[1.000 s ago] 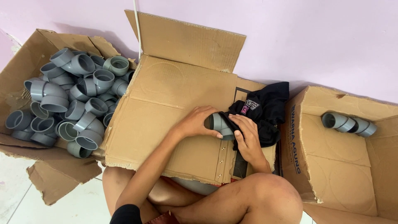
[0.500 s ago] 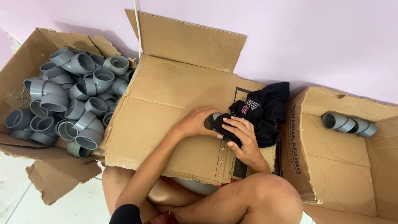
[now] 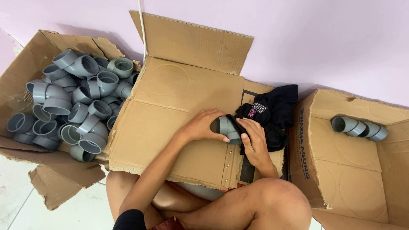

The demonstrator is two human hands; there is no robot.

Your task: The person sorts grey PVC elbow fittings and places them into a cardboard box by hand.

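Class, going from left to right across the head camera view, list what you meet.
Torn cardboard box heaped with grey plastic pipe elbows → left hand → grey pipe elbow → right hand → black cloth → open cardboard box

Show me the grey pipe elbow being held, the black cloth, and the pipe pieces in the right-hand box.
Grey pipe elbow (image 3: 226,127), head view, its curved outer wall.
Black cloth (image 3: 277,108), head view, its folded middle.
Pipe pieces (image 3: 358,128), head view, the middle piece's side.

The left hand (image 3: 203,126) is reaching forward from a bare, extended forearm, with fingers curled and the thumb pointing toward the right hand. The right hand (image 3: 254,138) is lying palm down, fingers spread and bent, wrist flexed back above the raised right knee. Both hands are sitting close together, fingertips nearly meeting.
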